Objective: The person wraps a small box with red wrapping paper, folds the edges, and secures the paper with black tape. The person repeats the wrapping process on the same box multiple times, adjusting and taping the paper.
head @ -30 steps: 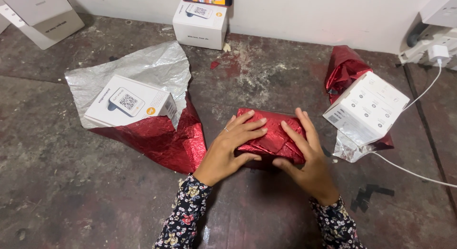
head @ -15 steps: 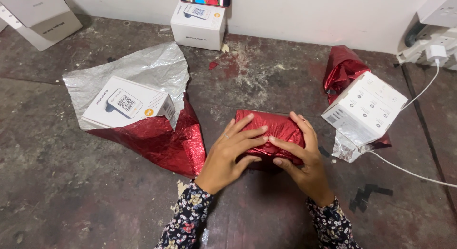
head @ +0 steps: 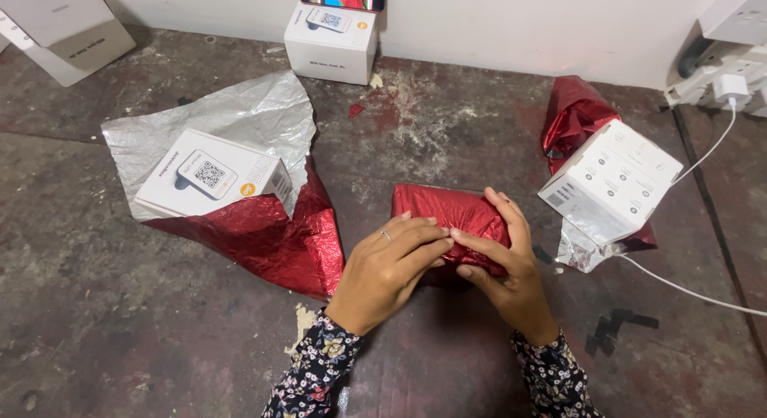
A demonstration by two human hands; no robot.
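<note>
Both hands, left hand [head: 389,268] and right hand [head: 502,268], are pressed flat on a red-wrapped box [head: 449,218] directly beneath them. Wrapping appears nearly finished, though taping cannot be confirmed. Left of the hands, a white box [head: 209,178] is left unwrapped.

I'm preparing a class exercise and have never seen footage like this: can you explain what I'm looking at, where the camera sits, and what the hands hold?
There is no machine here. A camera worn on a person's head looks down at that person's own two hands. The left hand and right hand both press on a parcel wrapped in shiny red paper, on a worn dark floor. To the left, a white box rests on an open red and silver sheet. To the right lies another white box, partly wrapped. A third white box stands by the wall.
</note>
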